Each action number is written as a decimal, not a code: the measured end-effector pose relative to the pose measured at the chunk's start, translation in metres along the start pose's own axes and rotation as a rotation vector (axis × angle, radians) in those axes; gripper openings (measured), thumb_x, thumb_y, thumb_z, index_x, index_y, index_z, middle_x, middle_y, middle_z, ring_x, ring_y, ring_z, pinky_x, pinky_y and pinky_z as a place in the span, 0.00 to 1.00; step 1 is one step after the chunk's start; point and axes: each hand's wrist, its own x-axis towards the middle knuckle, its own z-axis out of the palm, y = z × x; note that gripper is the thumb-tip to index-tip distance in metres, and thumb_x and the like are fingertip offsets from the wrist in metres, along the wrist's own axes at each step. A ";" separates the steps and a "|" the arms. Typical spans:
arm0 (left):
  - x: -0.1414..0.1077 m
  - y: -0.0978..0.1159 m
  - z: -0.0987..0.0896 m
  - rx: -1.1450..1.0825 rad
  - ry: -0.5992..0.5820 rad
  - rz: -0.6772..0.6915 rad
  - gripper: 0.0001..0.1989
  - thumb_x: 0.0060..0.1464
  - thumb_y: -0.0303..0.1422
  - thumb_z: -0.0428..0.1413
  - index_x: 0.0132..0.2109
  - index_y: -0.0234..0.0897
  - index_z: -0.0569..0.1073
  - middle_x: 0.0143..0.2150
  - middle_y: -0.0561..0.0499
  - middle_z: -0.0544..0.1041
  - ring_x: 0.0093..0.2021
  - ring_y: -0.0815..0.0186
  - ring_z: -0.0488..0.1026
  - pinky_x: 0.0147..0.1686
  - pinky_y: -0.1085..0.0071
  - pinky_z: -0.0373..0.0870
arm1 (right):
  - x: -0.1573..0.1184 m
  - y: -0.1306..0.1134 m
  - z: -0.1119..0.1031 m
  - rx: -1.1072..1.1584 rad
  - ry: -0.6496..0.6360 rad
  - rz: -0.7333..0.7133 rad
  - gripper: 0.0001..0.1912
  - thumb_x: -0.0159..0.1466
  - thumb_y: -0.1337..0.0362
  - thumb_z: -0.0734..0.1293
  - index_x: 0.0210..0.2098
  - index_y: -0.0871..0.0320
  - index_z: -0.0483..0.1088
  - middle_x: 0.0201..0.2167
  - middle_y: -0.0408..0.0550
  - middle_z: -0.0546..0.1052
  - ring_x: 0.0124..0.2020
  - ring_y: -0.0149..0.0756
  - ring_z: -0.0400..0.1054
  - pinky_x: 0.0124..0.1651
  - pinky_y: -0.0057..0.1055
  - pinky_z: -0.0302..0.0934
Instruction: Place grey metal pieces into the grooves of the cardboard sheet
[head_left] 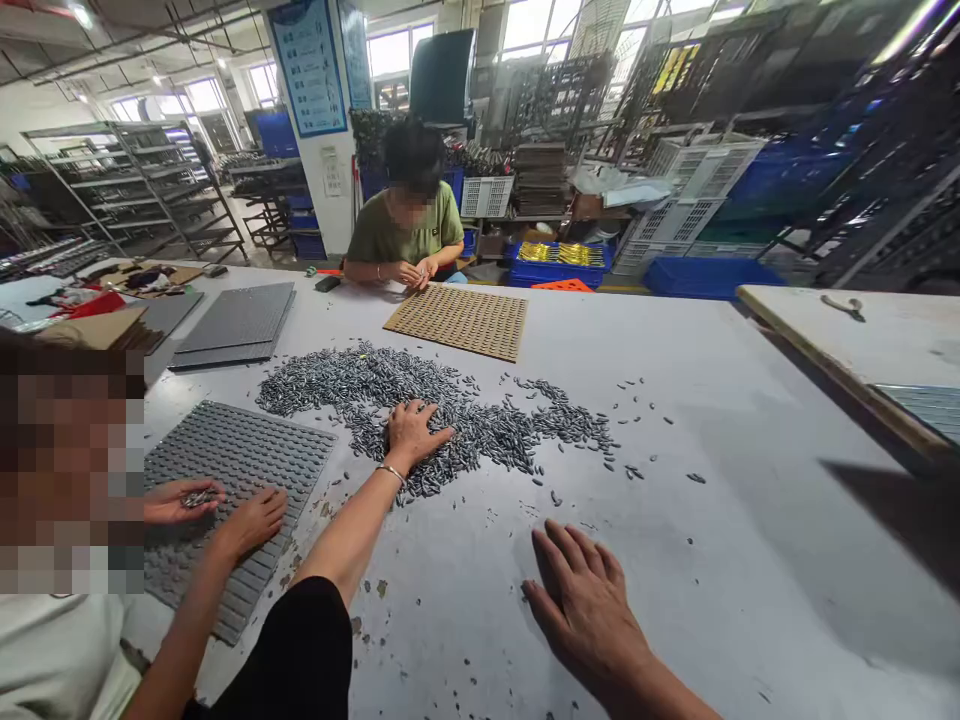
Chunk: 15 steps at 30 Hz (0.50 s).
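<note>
A heap of small, dark-grey, spindle-shaped pieces [360, 380] spreads across the middle of the white table. My left hand [411, 432], with a bracelet at the wrist, lies palm down on the near side of this heap. Its thumb points out to the right and its fingers are apart; what is under the palm is hidden. Closer to me, my right hand [589, 600] rests on the bare tabletop [465, 600] with fingers stretched out and nothing visible in it. A few loose pieces lie between it and the heap.
At my left, a co-worker's hands [251, 525] are over a grey slotted board [300, 450], one palm holding pieces. Across the table, another person [409, 220] handles something at a brown slotted board [465, 320]. Stacked grey boards [236, 320] lie back left; another table [885, 340] stands right.
</note>
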 end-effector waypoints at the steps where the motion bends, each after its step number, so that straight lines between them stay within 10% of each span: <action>1: -0.004 0.008 0.002 -0.008 -0.004 0.016 0.30 0.48 0.55 0.56 0.56 0.49 0.71 0.58 0.48 0.67 0.54 0.49 0.60 0.52 0.53 0.62 | 0.000 0.000 0.000 -0.001 0.003 -0.001 0.32 0.65 0.46 0.55 0.62 0.57 0.62 0.65 0.53 0.59 0.66 0.54 0.46 0.64 0.53 0.41; 10: -0.047 0.081 0.016 -0.044 -0.096 0.151 0.31 0.47 0.55 0.56 0.57 0.51 0.70 0.61 0.51 0.67 0.61 0.51 0.55 0.58 0.53 0.58 | -0.001 -0.003 0.004 -0.028 0.050 0.008 0.31 0.64 0.47 0.55 0.60 0.58 0.63 0.63 0.55 0.62 0.65 0.52 0.48 0.63 0.52 0.42; 15: -0.074 0.106 -0.012 -0.044 -0.336 0.094 0.36 0.54 0.56 0.46 0.66 0.48 0.57 0.72 0.47 0.47 0.68 0.37 0.40 0.58 0.30 0.40 | -0.005 -0.005 0.006 -0.028 0.076 -0.009 0.32 0.65 0.46 0.53 0.59 0.58 0.63 0.62 0.55 0.63 0.64 0.50 0.49 0.62 0.51 0.43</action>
